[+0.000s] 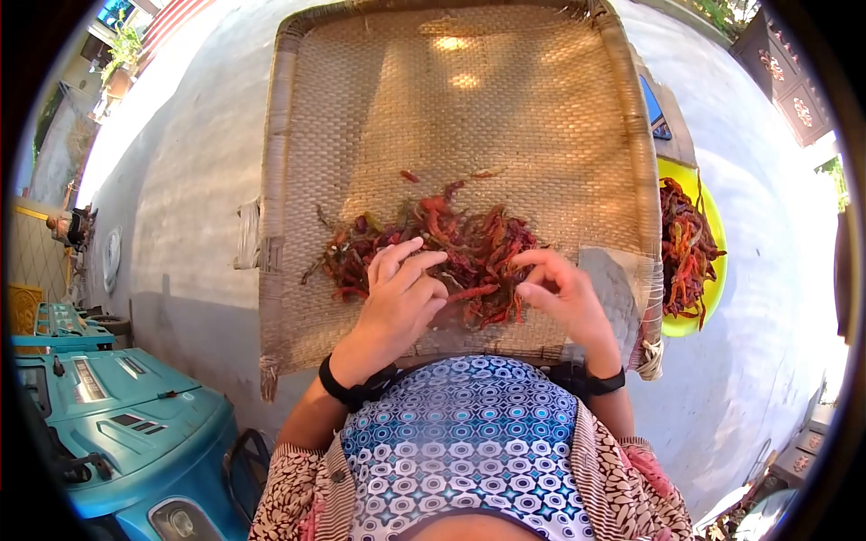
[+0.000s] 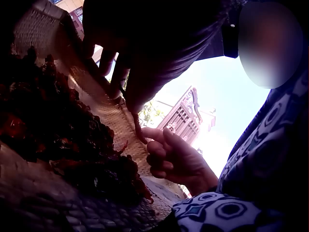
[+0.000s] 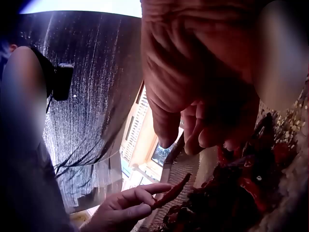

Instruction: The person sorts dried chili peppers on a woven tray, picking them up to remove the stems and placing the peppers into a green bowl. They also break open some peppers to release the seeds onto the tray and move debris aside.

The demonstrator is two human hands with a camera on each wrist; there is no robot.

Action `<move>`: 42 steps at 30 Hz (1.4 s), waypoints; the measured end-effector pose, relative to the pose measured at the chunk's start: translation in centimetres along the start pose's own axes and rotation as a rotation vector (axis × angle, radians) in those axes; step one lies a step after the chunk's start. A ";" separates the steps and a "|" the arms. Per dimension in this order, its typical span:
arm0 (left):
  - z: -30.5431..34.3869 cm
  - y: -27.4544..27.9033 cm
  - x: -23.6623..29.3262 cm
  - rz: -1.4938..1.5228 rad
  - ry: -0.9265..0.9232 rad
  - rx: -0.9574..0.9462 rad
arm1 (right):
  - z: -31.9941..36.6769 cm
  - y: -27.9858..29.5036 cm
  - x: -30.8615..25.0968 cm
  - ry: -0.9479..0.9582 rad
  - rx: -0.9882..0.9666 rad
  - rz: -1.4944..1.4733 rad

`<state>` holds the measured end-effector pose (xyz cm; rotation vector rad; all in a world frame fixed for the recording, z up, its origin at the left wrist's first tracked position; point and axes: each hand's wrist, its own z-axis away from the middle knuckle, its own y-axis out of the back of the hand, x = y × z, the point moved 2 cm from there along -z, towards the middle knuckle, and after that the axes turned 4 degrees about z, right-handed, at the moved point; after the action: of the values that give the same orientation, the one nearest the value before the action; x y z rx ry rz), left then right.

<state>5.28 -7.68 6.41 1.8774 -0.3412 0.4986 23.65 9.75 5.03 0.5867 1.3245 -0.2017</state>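
Sunlit concrete yard; woven winnowing tray (image 1: 276,180), dried chilies (image 1: 469,248) heaped at its near edge. My left hand (image 1: 397,298) pinches one chili (image 3: 170,194). My right hand (image 1: 564,293) curls at the heap; I cannot tell what it grips. Best lifted singly, lightly.

Large square woven-bamboo tray (image 1: 361,135) lies directly before the person, with grey concrete ground (image 1: 180,198) to its left and right. Heap of dried red chillies (image 1: 469,239) sits in the tray's near half, at centre. Left hand (image 1: 397,298) is on the heap's near left edge, with one long dried chilli (image 3: 170,193) between its fingertips. Right hand (image 1: 564,293) is on the near right edge, near the left. Round yellow plastic basin (image 1: 681,325), holding loose dried chillies (image 1: 686,243), stands right of the tray, partly behind its rim. Teal metal vehicle (image 1: 135,424) is at near left, apart from the tray.
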 end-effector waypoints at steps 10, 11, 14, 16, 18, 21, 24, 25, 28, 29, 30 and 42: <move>0.6 1.0 -0.7 -0.055 0.133 0.202 | -1.1 -2.4 0.2 -0.015 -0.138 0.031; 0.8 1.1 -1.3 -0.047 0.144 0.228 | -1.0 -1.7 0.7 -0.047 -0.057 -0.072; 1.6 1.3 -2.3 -0.093 0.148 0.132 | -0.5 1.4 2.0 -0.062 0.212 -0.347; 1.8 1.4 -2.0 -0.122 0.188 0.056 | 0.0 3.9 2.5 0.009 0.402 -0.535; 1.6 1.4 -1.5 -0.132 0.185 0.029 | 0.6 6.2 3.7 0.088 0.520 -0.837; 1.6 1.5 -1.1 -0.116 0.180 -0.008 | 1.1 7.9 5.0 0.193 0.559 -1.218; 1.9 1.5 -1.2 -0.148 0.192 -0.037 | 1.3 6.8 4.2 0.121 0.577 -1.151; 2.0 1.2 -1.4 -0.172 0.192 -0.028 | 1.2 5.9 3.7 0.130 0.518 -1.025; 2.1 0.9 -1.9 -0.208 0.158 -0.016 | 0.7 3.1 2.3 0.141 0.357 -0.711; 2.0 0.9 -2.0 -0.213 0.138 -0.013 | 0.5 2.3 1.8 0.120 0.288 -0.639; 1.9 1.2 -1.6 -0.194 0.116 0.023 | 0.2 1.5 1.4 0.100 0.219 -0.565; 1.3 0.4 0.4 0.282 0.124 0.073 | -1.7 -4.9 -2.4 0.043 -0.220 -0.191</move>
<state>5.62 -9.02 6.55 1.8677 -0.5148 0.8236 19.36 6.04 5.72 0.2807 1.4231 -0.1968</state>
